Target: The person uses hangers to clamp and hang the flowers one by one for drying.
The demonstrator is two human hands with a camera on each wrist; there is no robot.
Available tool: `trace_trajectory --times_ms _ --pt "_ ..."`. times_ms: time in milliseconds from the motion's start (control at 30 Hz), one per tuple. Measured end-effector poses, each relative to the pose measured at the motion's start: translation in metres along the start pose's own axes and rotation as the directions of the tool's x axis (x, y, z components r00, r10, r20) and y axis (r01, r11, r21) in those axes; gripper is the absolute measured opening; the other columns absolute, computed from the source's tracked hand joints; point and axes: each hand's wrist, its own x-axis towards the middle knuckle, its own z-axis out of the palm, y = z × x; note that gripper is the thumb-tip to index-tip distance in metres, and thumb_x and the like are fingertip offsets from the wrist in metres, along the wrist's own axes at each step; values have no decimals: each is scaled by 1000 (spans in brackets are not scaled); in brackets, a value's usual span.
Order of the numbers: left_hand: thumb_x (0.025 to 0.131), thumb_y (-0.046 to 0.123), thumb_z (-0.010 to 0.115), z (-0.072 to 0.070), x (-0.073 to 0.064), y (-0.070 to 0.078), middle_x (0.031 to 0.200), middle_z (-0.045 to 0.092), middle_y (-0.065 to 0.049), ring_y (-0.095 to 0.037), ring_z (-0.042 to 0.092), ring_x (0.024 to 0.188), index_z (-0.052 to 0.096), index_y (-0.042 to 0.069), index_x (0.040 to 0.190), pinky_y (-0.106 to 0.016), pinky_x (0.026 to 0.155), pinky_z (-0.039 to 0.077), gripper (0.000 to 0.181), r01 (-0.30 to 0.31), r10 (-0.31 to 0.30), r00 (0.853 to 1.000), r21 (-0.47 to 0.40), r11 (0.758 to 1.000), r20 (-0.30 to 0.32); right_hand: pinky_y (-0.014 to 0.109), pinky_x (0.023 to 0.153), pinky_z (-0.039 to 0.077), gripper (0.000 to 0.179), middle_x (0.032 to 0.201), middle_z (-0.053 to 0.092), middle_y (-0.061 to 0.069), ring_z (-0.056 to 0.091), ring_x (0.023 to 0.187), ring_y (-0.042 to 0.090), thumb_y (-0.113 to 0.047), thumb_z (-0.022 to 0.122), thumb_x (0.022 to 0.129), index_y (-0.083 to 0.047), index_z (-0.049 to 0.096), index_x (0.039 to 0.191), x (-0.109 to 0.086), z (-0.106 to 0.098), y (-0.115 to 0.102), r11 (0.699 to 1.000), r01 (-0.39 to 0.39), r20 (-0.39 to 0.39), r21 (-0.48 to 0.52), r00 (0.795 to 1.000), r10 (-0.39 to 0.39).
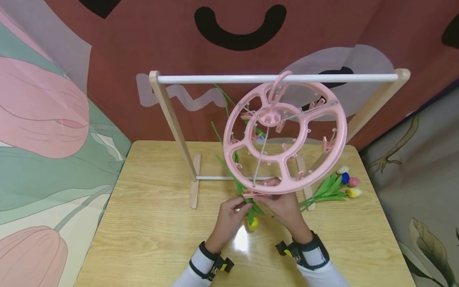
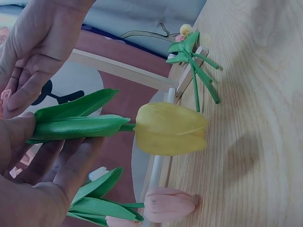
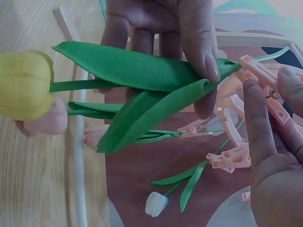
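Note:
My left hand (image 1: 231,217) pinches the leafy stem of an artificial yellow tulip (image 2: 170,128), its flower hanging downward. Beside it, my right hand (image 1: 283,207) grips a pink clothespin (image 3: 272,90) at the near rim of a round pink drying hanger (image 1: 343,127). The tulip's stem meets the clothespin's jaws in the right wrist view; whether they bite on it I cannot tell. Other tulips, a pale pink one (image 2: 169,204) and a white one (image 3: 156,204), hang head down from clips on the hanger. The hanger's rim hides part of my right fingers in the head view.
The hanger hooks over the white bar (image 1: 215,79) of a wooden-legged stand (image 1: 172,119) on a wooden table (image 1: 150,239). Right of the stand lies a bunch of tulips (image 1: 328,189) with white, blue, pink and yellow heads. A printed curtain (image 1: 161,40) hangs behind.

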Motion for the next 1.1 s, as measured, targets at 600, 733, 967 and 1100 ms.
trace_trajectory --times_ms 600,733,967,1100 --pt "90 0 64 -5 1 4 107 72 -21 -27 69 97 69 -3 110 -33 79 62 21 27 -27 1000 50 998 -13 32 82 62 57 116 63 21 68 94 22 0 74 82 1 51 134 -10 -12 11 971 -112 93 -209 987 134" --pt "90 -1 64 -13 -1 2 109 69 -27 -30 69 98 68 -6 110 -38 79 63 21 56 -54 997 32 998 -57 39 75 63 47 102 68 18 68 86 25 -1 73 83 1 56 127 -18 -20 14 938 -132 70 -322 984 163" --pt "91 0 63 -30 -3 -6 112 68 -26 -30 69 97 67 -6 113 -40 78 62 23 137 -136 982 4 990 -134 39 69 64 25 94 71 21 68 81 24 3 72 82 1 64 106 -21 -26 -2 883 -110 24 -456 990 136" --pt "92 1 62 -42 -2 -9 110 68 -29 -32 70 93 66 -7 115 -44 77 62 24 147 -148 976 -17 989 -159 34 65 63 27 91 71 20 67 79 25 3 71 84 2 63 109 -20 -27 -13 884 -114 24 -454 990 140"
